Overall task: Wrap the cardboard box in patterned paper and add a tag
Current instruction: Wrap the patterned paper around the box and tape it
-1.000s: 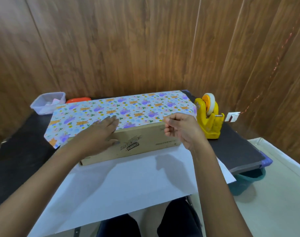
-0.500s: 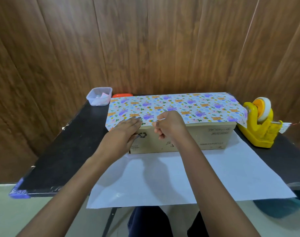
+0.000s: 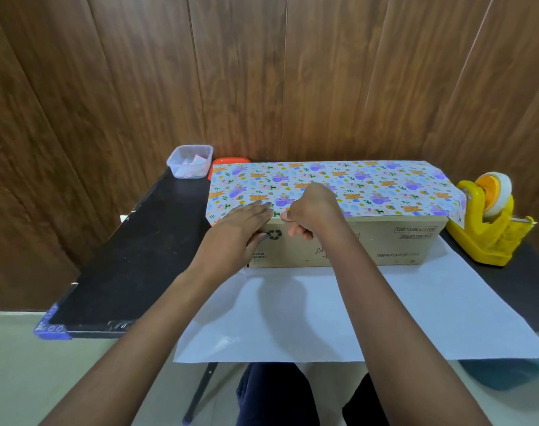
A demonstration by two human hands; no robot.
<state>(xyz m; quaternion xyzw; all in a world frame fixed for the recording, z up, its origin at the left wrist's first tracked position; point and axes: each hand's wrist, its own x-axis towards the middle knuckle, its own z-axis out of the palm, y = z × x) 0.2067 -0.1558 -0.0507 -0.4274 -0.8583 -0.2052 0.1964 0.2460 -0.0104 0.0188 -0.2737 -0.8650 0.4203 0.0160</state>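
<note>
A long cardboard box [image 3: 385, 241] lies on the black table [image 3: 133, 256]. Patterned paper [image 3: 369, 182] covers its top, and the paper's white underside [image 3: 323, 302] spreads toward me over the table's front edge. My left hand [image 3: 240, 229] lies flat, pressing the paper's edge onto the box's front top corner at the left. Right beside it, my right hand [image 3: 314, 210] has curled fingers, with thumb and forefinger pinched at the paper's edge on what looks like a small clear piece of tape, barely visible.
A yellow tape dispenser [image 3: 489, 229] stands against the box's right end. A clear plastic tub [image 3: 190, 161] holding small tags and an orange lid [image 3: 230, 161] sit at the back left. Wooden wall panels rise behind. My knees are under the table.
My head has turned left, so the box now sits centre-right. Both hands slid left along the paper's front edge and are now close together near the box's left end.
</note>
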